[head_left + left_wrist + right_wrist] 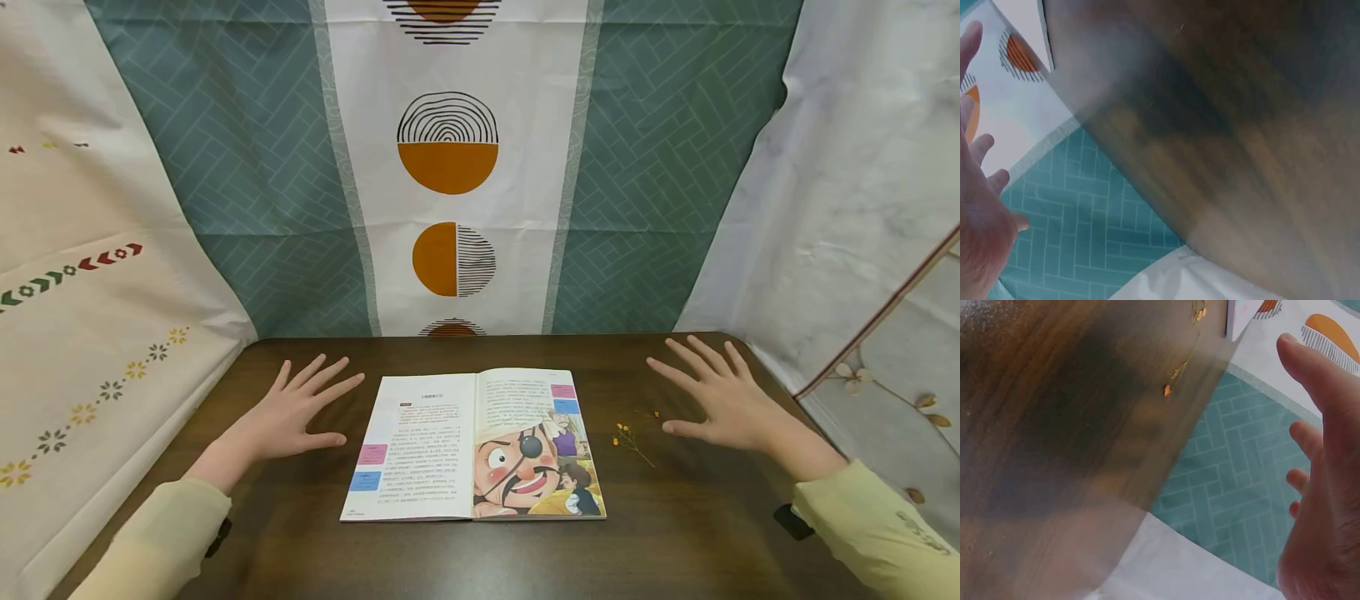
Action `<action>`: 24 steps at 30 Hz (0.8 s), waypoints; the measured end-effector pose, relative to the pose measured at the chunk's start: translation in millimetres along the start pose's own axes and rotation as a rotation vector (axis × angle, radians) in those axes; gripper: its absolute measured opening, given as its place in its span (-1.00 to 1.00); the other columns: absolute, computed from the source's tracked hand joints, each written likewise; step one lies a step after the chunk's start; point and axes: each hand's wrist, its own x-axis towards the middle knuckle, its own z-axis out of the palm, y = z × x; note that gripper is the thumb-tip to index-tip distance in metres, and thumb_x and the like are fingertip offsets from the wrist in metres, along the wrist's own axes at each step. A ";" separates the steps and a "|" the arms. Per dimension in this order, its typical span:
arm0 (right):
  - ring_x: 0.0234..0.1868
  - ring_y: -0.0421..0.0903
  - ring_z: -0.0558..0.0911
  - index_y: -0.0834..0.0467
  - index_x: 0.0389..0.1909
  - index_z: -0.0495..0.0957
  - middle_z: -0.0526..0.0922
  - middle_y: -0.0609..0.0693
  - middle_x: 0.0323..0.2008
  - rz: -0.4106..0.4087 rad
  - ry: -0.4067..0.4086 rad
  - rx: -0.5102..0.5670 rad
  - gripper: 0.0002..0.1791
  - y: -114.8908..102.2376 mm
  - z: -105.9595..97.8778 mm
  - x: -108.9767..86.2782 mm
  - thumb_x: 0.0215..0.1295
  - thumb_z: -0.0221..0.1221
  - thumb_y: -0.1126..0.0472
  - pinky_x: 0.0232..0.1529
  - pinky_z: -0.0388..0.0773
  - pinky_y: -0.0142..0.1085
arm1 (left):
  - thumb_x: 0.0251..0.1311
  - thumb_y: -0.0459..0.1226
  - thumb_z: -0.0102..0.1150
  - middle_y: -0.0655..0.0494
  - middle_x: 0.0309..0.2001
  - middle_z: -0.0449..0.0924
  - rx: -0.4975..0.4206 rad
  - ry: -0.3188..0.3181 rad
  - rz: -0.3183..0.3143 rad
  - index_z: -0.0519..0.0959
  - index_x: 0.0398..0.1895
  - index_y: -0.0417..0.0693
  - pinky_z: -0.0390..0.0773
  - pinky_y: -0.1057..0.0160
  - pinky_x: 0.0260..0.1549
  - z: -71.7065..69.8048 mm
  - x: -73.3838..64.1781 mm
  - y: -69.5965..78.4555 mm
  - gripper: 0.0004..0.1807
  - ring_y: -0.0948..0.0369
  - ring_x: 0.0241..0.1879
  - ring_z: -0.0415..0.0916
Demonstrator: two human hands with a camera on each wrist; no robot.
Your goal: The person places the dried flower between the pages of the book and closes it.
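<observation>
- Book (467, 450) lies spread flat on the desk (480, 560), pages up, between our grips, touching neither.
- Left grip (288, 415): fingers splayed wide, holding nothing, just beside the book's left edge.
- Right grip (722, 408): also splayed wide, holding nothing, well apart from the book, nearer the flower sprig (622, 431) and smaller sprig (656, 414), both lying right of the book.
- We judge the book fairly light, soft-bound: it likely sags at the spine if lifted one-sided. Pages look smooth, maybe slippery; the right one bows near the spine.
- Best hold: thumbs on the outer margins, fingers under both side edges. For one leaf, we'd pinch a corner gently; paper creases.
- Sprigs look dry, near weightless, brittle. We'd pinch the bare stem lightly, never the blossoms; thin stems may be fiddly off a flat desk.
</observation>
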 end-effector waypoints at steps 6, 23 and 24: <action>0.61 0.11 -0.13 -0.13 0.50 0.17 0.06 0.11 0.54 -0.006 -0.019 0.028 -0.02 -1.4 5.1 -0.4 0.07 0.35 -0.25 0.44 -0.33 0.37 | 0.05 0.21 0.33 0.03 0.58 -0.02 -0.062 -0.011 0.011 0.14 0.53 0.34 -0.14 -0.54 0.29 9.3 -6.7 7.3 -0.04 -0.28 0.53 -0.11; 0.62 0.07 -0.19 -0.09 0.49 0.20 0.04 0.08 0.56 -0.029 -0.043 0.024 -0.04 -2.9 15.4 0.5 0.09 0.34 -0.27 0.46 -0.50 0.30 | 0.09 0.24 0.28 -0.09 0.48 0.20 -0.204 -0.069 -0.010 0.22 0.50 0.02 0.45 -0.24 0.16 26.0 -27.4 30.7 -0.03 -0.21 0.39 0.25; 0.62 0.07 -0.19 -0.09 0.49 0.20 0.04 0.09 0.56 -0.030 -0.044 0.023 -0.04 -2.9 15.7 0.8 0.09 0.34 -0.27 0.46 -0.50 0.30 | 0.08 0.25 0.28 -0.10 0.47 0.21 -0.211 -0.076 -0.026 0.22 0.50 0.00 0.45 -0.24 0.15 26.1 -28.1 32.0 -0.02 -0.21 0.38 0.26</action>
